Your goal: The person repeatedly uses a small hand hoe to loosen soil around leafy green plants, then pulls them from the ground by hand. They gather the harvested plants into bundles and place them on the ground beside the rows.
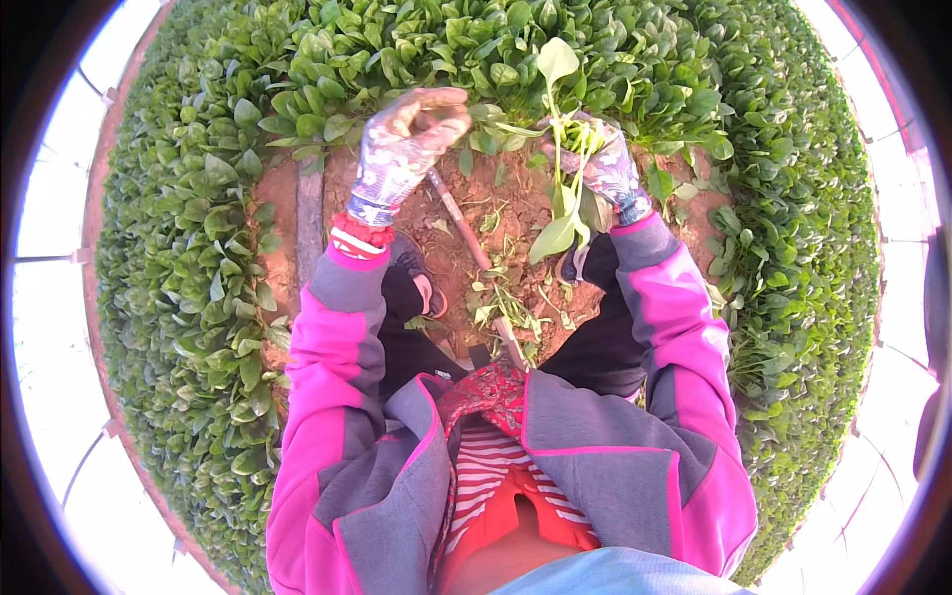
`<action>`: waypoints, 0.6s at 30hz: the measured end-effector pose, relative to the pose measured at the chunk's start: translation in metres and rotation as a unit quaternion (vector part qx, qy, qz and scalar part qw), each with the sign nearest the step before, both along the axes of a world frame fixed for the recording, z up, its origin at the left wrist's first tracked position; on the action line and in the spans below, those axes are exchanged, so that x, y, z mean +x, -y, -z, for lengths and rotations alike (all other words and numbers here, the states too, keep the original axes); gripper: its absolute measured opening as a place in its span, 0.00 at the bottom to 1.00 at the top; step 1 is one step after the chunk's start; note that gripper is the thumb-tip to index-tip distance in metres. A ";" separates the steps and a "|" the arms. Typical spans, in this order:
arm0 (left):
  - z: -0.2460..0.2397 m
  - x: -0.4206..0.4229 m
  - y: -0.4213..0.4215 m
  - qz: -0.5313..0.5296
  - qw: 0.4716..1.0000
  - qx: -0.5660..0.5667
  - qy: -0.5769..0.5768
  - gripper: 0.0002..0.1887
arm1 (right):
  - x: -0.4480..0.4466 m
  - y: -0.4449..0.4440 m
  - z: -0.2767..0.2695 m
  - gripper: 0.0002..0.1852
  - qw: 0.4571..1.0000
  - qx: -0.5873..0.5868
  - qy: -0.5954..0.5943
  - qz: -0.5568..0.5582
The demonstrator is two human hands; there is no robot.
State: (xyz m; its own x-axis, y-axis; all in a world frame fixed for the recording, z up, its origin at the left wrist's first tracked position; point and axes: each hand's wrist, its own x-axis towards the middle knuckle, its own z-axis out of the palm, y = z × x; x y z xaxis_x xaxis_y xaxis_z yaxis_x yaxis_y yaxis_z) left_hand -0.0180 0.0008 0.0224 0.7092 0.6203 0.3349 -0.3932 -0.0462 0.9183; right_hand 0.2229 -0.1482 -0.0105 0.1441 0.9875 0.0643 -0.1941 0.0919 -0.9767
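Note:
My left hand (410, 152), in a soiled floral work glove, is raised over the front edge of the leafy bed. Its fingers curl loosely towards the thumb, and nothing shows between them. My right hand (601, 160), in a matching glove, grips a bunch of spinach-like greens (580, 134) by the pale stems. One leaf of the bunch points up, while broad leaves hang below the hand. On the soil between my feet lies a slim tool with a reddish, worn handle (465, 227); its far end is hidden near my left hand.
Dense leafy greens (178, 297) surround the bare soil (357, 186) ahead and at both sides. A grey strip (309, 216) lies at left. Loose leaves and stems (513, 305) litter the ground near a short wooden piece (510, 342). My shoe (420, 275) stands at left.

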 end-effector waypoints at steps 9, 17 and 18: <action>0.020 0.038 0.029 0.048 0.990 -0.001 -0.131 0.14 | -0.004 -0.007 0.011 0.26 0.928 0.059 0.361 0.069; 0.006 0.035 0.025 0.001 0.984 0.066 -0.163 0.11 | -0.011 0.001 -0.021 0.44 0.700 0.078 0.705 0.083; 0.012 0.037 0.028 0.003 0.973 0.115 -0.199 0.13 | -0.015 0.000 -0.023 0.45 0.693 0.082 0.712 0.081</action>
State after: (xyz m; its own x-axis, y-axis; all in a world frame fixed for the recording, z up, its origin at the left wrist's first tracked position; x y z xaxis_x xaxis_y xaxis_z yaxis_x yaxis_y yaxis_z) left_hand 0.0187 -0.0276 0.0104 0.8150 0.5559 0.1636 -0.0105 -0.2681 0.9633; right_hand 0.2083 -0.1485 0.0123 -0.0725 0.9284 0.3645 0.9811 0.1321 -0.1413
